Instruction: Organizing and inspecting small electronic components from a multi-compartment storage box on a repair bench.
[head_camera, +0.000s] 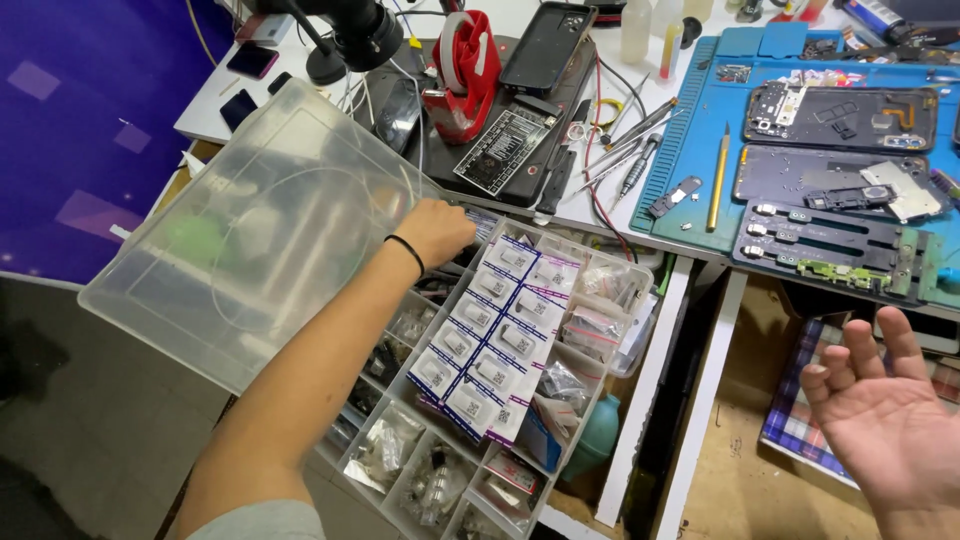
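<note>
The right hand (885, 415) hovers palm-up, fingers spread, holding nothing. Farther out, the left hand (435, 232) (fingertips hidden) reaches into the compartment box (620, 345) of small packets (490, 345); I cannot tell whether it pinches anything. The clear lid (250, 230) stands open beside that hand.

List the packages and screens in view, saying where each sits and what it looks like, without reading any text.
Small packets: white with blue edges, in rows inside the compartment box, by the left hand.
Clear bags: box's near compartments, dark parts inside.
Phone: far left desk edge, dark screen.
</note>
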